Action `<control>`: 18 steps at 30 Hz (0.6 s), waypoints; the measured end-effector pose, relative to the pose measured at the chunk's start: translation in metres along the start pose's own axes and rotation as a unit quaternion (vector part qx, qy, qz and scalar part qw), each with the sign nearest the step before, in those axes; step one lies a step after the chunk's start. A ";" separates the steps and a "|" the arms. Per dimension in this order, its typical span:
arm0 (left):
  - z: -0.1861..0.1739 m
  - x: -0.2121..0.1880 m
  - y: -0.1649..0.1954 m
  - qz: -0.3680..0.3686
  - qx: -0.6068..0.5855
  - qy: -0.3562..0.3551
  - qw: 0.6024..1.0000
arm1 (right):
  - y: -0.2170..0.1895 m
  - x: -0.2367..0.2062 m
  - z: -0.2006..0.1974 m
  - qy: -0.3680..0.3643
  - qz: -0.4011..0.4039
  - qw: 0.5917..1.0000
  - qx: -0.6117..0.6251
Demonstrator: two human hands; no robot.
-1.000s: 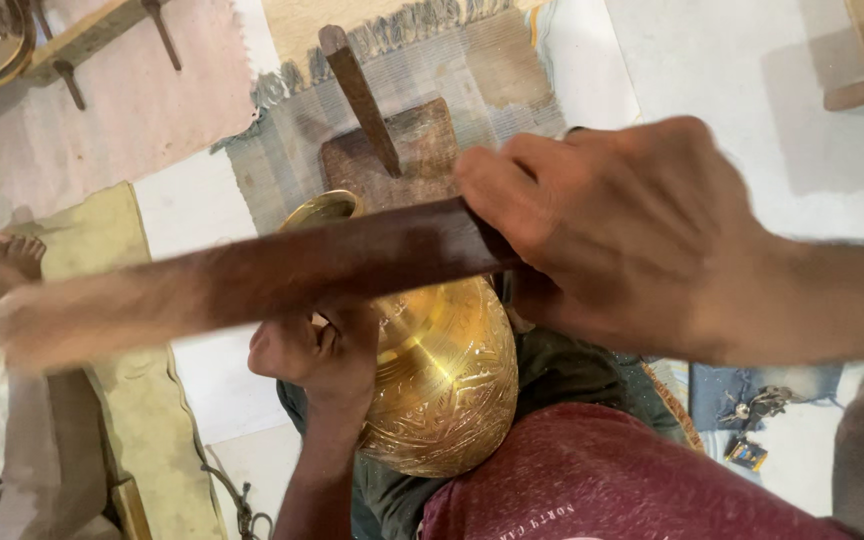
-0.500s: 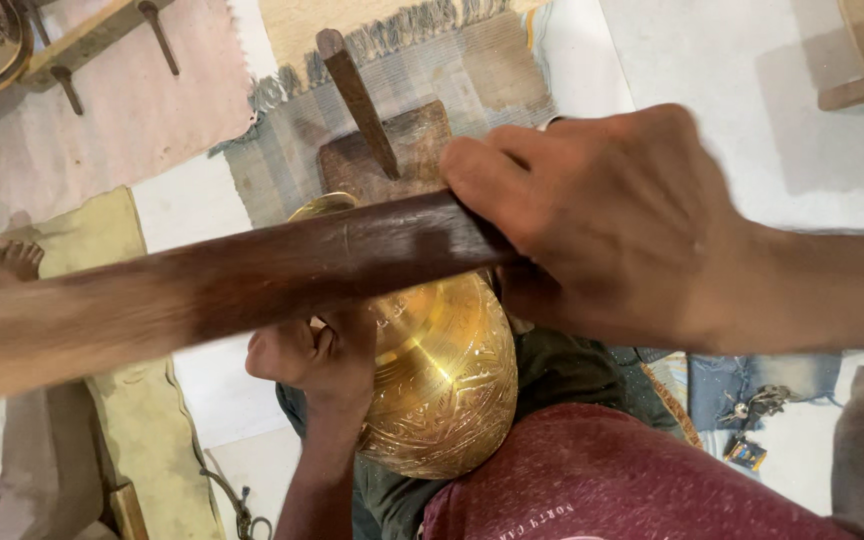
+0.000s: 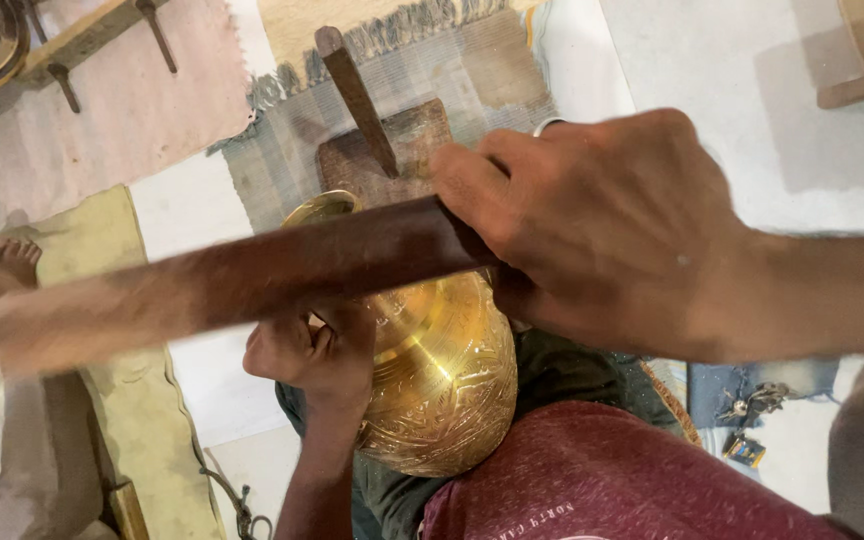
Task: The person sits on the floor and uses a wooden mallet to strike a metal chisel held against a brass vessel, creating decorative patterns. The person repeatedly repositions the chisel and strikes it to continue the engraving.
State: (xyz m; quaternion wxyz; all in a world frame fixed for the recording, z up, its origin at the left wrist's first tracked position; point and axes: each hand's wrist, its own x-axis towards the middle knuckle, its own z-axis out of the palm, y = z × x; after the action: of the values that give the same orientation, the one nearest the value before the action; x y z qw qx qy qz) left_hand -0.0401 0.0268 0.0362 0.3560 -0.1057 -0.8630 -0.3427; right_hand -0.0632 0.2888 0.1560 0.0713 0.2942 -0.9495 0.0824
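Brass glints under your work: the round brass pot (image 3: 442, 385) lies on its side in your lap, just above the maroon shirt (image 3: 602, 480), its neck and rim pointing away from you toward the block on the floor. You keep it tilted this way, it seems, so the shoulder of the pot faces up where the tool can reach it.

Your right hand (image 3: 612, 235) is clenched around the near end of a long dark wooden mallet (image 3: 252, 275), fingers wrapped over the top. The shaft runs out to the left across the pot's neck, and its far end is smeared with blur, so that end cannot be read clearly. Gripping at the very end gives you the most leverage.

Your left hand (image 3: 317, 350) is curled against the pot's left side, just under the mallet, bracing the vessel so it does not roll; whether the fingers hook the rim is hidden.

Beyond the pot sits a wooden block (image 3: 377, 150) with an iron stake (image 3: 357, 95) leaning out of it, resting on a fringed grey mat (image 3: 472, 80). A bare foot (image 3: 7, 265) rests on the yellowish cloth (image 3: 72, 240) at far left.
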 end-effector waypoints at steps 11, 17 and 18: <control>-0.004 -0.001 0.002 0.006 0.022 -0.026 0.999 | -0.006 0.016 -0.010 0.134 -0.048 0.980 0.136; -0.003 0.001 0.004 0.005 0.000 -0.035 0.999 | -0.015 0.027 -0.028 0.134 -0.052 0.987 0.064; -0.004 0.001 0.004 0.001 -0.006 -0.039 0.999 | -0.014 0.027 -0.027 0.174 -0.072 0.974 0.128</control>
State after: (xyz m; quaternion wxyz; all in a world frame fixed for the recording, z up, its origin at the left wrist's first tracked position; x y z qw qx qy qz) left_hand -0.0367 0.0275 0.0409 0.3223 -0.1221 -0.8739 -0.3427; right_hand -0.0754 0.2680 0.1890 0.2028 0.3497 -0.8804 0.2478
